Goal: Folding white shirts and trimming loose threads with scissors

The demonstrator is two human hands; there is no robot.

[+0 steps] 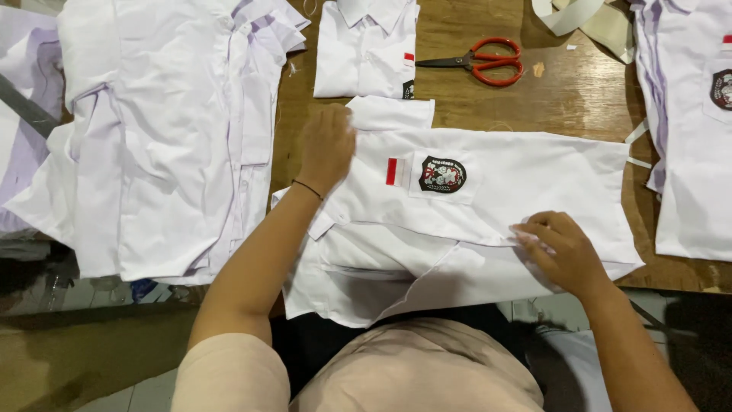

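Wooden worktop point(488, 107) carries a white shirt point(488, 198) below the red scissors point(488, 61). Left hand point(326, 146) presses flat, grip open, on its collar end; right hand point(560, 250) pinches the folded edge, wrist bent.

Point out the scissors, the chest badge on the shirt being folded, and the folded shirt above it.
scissors point(496, 61), head view, on the red handles.
chest badge point(442, 175), head view, on the badge's middle.
folded shirt point(358, 57), head view, on its white front panel.

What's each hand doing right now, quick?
Left hand: open, pressed flat on the white shirt.
Right hand: fingers curled, pinching a fold of the same shirt.
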